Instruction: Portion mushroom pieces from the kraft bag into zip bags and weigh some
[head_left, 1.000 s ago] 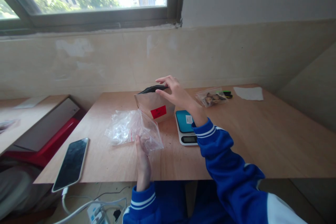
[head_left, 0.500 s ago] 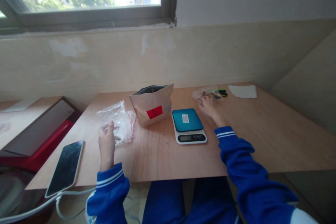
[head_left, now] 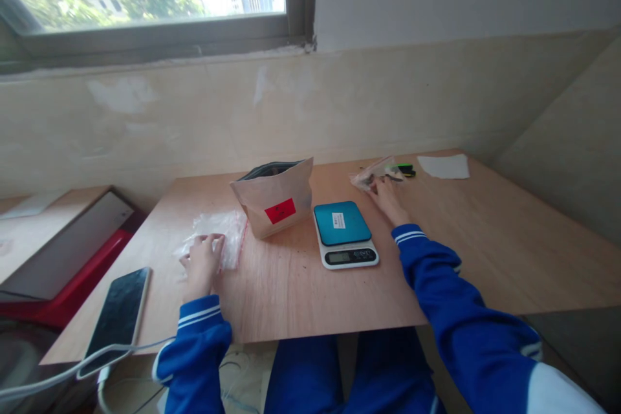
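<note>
Pressing down: left hand (head_left: 201, 264), flat and ungripping, on clear zip bag (head_left: 230, 233). Right hand (head_left: 389, 202), fingertips at small zip bag of dark pieces (head_left: 374, 171), grip unclear, far end of plywood table (head_left: 490, 252). Risk: pieces spilling if that bag tips while unsealed.

The head camera sits above the near edge of the wooden table (head_left: 466, 272), and it faces forward and down.

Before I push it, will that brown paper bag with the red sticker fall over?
Probably yes, if pushed near the top: the brown paper pouch stands upright on a narrow bottom edge. Its sides look fairly stiff, so it may tip whole rather than crumple.
</note>
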### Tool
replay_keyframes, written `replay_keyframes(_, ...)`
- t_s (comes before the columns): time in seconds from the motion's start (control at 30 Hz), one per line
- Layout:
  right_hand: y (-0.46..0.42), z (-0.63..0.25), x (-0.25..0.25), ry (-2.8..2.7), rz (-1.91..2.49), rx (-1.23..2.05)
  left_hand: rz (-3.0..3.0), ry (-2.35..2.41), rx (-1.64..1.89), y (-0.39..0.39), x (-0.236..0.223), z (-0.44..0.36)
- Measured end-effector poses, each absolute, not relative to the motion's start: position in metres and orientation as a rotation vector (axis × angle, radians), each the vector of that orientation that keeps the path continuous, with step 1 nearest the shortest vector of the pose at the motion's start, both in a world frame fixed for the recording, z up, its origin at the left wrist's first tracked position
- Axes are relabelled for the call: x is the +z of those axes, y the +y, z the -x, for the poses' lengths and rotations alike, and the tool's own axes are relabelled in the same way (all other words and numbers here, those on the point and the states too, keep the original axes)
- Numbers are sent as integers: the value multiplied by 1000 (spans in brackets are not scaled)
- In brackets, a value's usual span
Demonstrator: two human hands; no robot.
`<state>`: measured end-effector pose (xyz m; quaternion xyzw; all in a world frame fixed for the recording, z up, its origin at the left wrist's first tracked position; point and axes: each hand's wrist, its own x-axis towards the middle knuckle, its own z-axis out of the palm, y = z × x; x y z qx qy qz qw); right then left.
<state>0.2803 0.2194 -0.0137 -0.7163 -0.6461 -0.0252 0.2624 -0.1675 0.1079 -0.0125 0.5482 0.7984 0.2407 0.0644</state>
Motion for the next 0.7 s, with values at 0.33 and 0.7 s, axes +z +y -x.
replay_keyframes(0.33,107,-263,71,-1278,1522,-17,-1565,2079,1441,48,34,114)
replay_keyframes(0.7,41,-171,58,-1191,1048,1010,-1446,1245,1305,13,36,9)
